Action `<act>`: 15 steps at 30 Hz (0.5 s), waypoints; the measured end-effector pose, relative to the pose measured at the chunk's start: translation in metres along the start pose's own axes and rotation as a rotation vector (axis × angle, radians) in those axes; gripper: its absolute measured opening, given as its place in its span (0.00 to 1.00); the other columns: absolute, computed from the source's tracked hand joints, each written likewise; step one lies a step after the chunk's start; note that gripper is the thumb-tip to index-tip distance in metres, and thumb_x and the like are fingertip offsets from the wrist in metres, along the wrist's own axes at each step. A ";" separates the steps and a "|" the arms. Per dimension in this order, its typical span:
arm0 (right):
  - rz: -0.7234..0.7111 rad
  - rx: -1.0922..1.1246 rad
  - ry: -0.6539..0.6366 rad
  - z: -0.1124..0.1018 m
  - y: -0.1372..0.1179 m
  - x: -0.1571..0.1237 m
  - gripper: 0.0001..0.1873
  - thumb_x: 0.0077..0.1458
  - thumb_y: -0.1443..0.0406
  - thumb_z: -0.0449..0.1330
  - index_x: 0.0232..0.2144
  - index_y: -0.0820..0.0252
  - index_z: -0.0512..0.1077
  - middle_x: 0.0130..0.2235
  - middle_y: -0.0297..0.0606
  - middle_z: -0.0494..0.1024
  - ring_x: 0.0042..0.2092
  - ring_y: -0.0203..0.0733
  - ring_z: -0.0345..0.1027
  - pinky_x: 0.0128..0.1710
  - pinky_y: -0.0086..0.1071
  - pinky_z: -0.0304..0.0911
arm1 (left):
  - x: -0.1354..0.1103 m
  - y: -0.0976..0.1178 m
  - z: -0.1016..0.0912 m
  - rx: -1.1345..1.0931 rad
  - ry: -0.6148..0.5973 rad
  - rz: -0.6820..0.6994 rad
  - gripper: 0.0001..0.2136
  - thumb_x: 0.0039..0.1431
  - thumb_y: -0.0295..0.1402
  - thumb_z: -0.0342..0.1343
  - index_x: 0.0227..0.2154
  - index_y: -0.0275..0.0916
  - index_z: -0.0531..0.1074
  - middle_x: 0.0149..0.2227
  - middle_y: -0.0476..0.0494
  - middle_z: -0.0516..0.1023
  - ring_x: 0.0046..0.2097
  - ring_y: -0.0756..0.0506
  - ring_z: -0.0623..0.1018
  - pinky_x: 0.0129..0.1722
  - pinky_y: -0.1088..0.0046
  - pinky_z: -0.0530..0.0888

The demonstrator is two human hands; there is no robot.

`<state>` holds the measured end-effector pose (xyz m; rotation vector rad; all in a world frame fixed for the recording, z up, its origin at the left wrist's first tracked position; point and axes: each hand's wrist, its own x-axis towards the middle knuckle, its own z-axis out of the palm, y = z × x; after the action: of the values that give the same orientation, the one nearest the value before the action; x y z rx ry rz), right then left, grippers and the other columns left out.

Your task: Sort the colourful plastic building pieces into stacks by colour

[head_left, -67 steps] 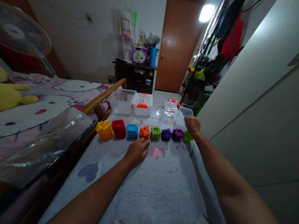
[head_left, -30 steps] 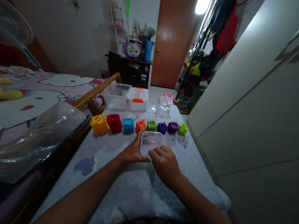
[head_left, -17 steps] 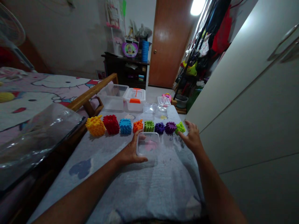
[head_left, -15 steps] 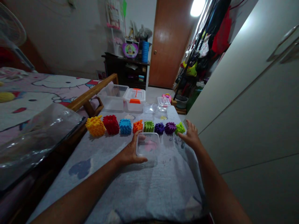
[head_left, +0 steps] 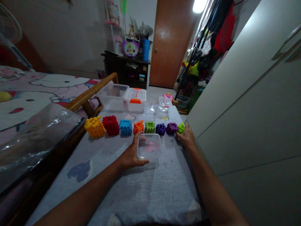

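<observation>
My left hand [head_left: 132, 154] grips a small clear plastic container [head_left: 150, 153] by its left side, just above or on the cloth-covered table. A pink patch shows through it; I cannot tell whether that lies inside or beneath. At the right end of a row, my right hand [head_left: 187, 137] has its fingers around a lime-green block [head_left: 181, 127] with knobbly edges. Beside that block stand a purple block [head_left: 171, 128], a dark violet block [head_left: 161, 129], a green block [head_left: 150, 127] and an orange block [head_left: 138, 126].
Further left sit a blue block [head_left: 125, 127], a red block [head_left: 111, 125] and a yellow block [head_left: 94, 127]. Behind the row are a large clear bin [head_left: 113, 102], an orange-latched box [head_left: 135, 106] and small clear containers [head_left: 150, 108]. A white cabinet [head_left: 254, 125] borders the right.
My right hand has moved slightly left and its fingers have closed around the lime-green block. My left hand keeps its hold on the container.
</observation>
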<state>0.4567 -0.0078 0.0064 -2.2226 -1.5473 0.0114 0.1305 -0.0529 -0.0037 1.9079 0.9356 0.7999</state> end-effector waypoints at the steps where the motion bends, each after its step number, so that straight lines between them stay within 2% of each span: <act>1: 0.003 -0.013 -0.005 -0.001 0.000 0.000 0.41 0.48 0.58 0.61 0.62 0.61 0.55 0.50 0.52 0.73 0.51 0.54 0.68 0.48 0.40 0.61 | 0.000 0.000 0.000 0.001 -0.002 -0.002 0.57 0.41 0.37 0.70 0.66 0.46 0.34 0.58 0.32 0.63 0.60 0.31 0.66 0.59 0.44 0.63; 13: 0.031 -0.089 -0.065 -0.009 -0.007 -0.001 0.36 0.49 0.57 0.61 0.59 0.61 0.59 0.43 0.51 0.78 0.43 0.53 0.73 0.38 0.36 0.61 | 0.000 0.004 -0.001 0.002 0.002 -0.010 0.57 0.40 0.36 0.70 0.66 0.45 0.34 0.58 0.32 0.64 0.60 0.31 0.67 0.59 0.43 0.62; 15: -0.003 -0.140 -0.080 -0.009 -0.008 -0.001 0.34 0.51 0.57 0.59 0.59 0.62 0.59 0.43 0.51 0.78 0.42 0.52 0.73 0.38 0.36 0.61 | 0.000 0.004 -0.001 -0.001 0.001 -0.014 0.57 0.40 0.36 0.70 0.66 0.45 0.34 0.58 0.32 0.64 0.60 0.31 0.67 0.59 0.43 0.62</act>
<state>0.4516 -0.0092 0.0168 -2.3540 -1.6397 -0.0093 0.1312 -0.0538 0.0000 1.8981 0.9473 0.7931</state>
